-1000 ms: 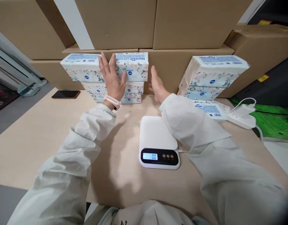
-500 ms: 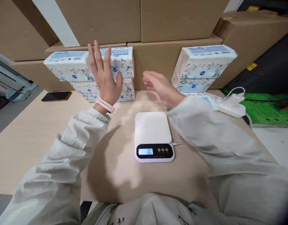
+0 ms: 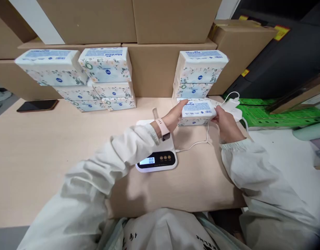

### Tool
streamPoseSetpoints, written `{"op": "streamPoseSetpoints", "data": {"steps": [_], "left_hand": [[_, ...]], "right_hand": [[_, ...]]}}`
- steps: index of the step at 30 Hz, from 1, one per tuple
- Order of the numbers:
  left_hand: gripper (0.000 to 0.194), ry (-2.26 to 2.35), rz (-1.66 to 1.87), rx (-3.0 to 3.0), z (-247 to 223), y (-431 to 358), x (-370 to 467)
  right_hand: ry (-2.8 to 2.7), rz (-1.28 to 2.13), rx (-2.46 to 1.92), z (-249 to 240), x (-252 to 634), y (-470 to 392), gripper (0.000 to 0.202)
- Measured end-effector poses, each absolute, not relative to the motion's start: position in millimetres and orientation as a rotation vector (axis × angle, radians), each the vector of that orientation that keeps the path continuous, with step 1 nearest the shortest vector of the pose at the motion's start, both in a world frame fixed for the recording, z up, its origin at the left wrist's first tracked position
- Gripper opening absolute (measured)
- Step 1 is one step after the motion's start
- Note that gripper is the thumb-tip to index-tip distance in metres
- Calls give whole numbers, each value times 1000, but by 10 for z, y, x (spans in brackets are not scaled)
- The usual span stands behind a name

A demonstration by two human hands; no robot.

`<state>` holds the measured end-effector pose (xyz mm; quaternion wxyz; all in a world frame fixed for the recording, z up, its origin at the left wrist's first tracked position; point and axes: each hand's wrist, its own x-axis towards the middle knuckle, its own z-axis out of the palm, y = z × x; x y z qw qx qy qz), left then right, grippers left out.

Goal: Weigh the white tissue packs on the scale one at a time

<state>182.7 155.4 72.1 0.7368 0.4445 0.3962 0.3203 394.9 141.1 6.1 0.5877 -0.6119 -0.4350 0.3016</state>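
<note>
My left hand, with a pink-banded watch on its wrist, grips the left end of a flowered tissue pack. At the opposite end, my right hand closes its fingers on the same pack. The pack sits low, in front of the right-hand stack of tissue packs; whether it touches the table I cannot tell. Under my left forearm is a white digital scale, partly covered, its display reading 0.0.
Several more tissue packs are stacked at the back left, against cardboard boxes. A phone lies at the table's left. A white power strip with cables stands right of my right hand, and green crates lie beyond.
My left hand has left the left stack and moved right to the low tissue pack. My right hand has moved right and taken its other end. The view has turned right.
</note>
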Motion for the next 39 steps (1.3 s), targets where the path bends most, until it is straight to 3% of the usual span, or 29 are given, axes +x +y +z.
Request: {"op": "streamPoseSetpoints", "data": {"steps": [4, 8, 17, 23, 26, 39], "left_hand": [[50, 659, 849, 1105, 1036, 1187, 1402], [36, 727, 933, 1036, 1260, 619, 734], [43, 902, 1047, 846, 680, 176, 83], [47, 1076, 1417, 1044, 261, 126, -76], [39, 1117, 1628, 1079, 126, 99, -90], [30, 1180, 1772, 1073, 140, 95, -75]], "right_hand": [[-1022, 788, -1343, 361, 3593, 918, 35], [-1302, 905, -1224, 535, 3197, 423, 47], [-1505, 1010, -1213, 180, 2817, 306, 50], [-1222, 546, -1209, 84, 2917, 320, 46], [-1108, 337, -1186, 37, 2914, 359, 41], [-1170, 259, -1249, -122, 2897, 377, 34]]}}
